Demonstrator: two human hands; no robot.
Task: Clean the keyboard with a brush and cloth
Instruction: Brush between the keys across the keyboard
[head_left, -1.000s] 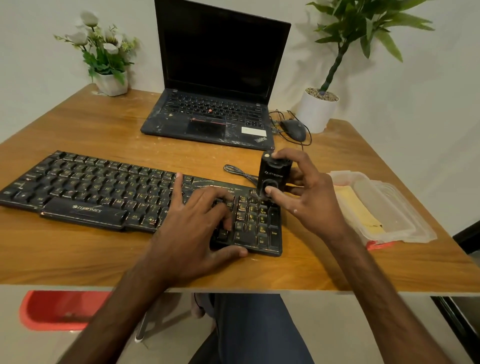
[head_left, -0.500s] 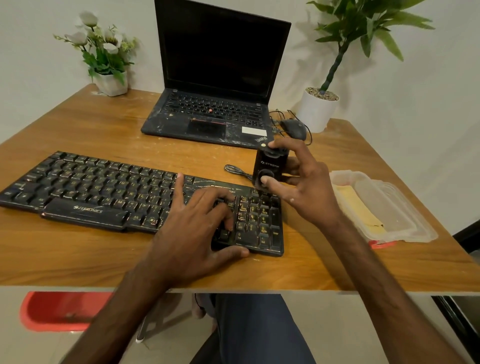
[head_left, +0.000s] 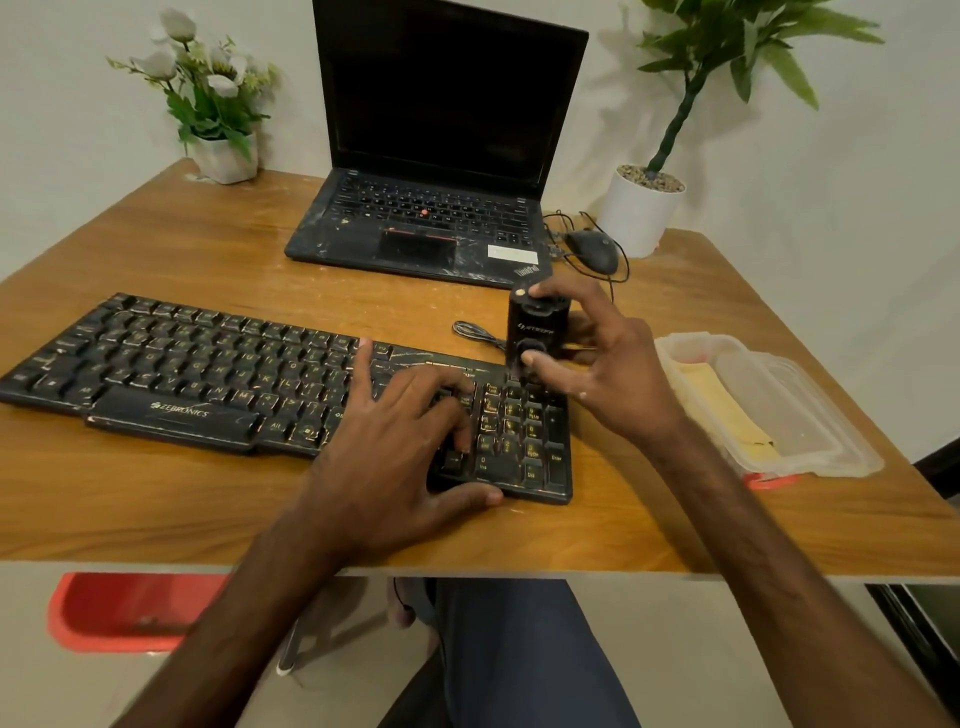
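A black keyboard (head_left: 208, 374) with worn yellow legends lies across the wooden desk (head_left: 156, 514). My left hand (head_left: 395, 447) rests flat on its right part, fingers spread over the keys, thumb along the front edge. My right hand (head_left: 602, 364) grips a small black cylindrical brush tool (head_left: 535, 327), index finger on top and thumb near its lower end. The tool stands upright over the top right corner of the number pad. A yellow cloth (head_left: 722, 410) lies in a clear plastic box (head_left: 810, 415) to the right.
An open black laptop (head_left: 436, 208) stands behind the keyboard, with a black mouse (head_left: 592, 249) and cables to its right. A white pot with a green plant (head_left: 639, 208) and a small flower pot (head_left: 223, 156) sit at the back corners. A thin cable (head_left: 472, 332) runs behind the keyboard.
My right hand has carried the brush tool slightly away from me, from the number pad's middle keys to its top right corner. My left hand has stayed put.
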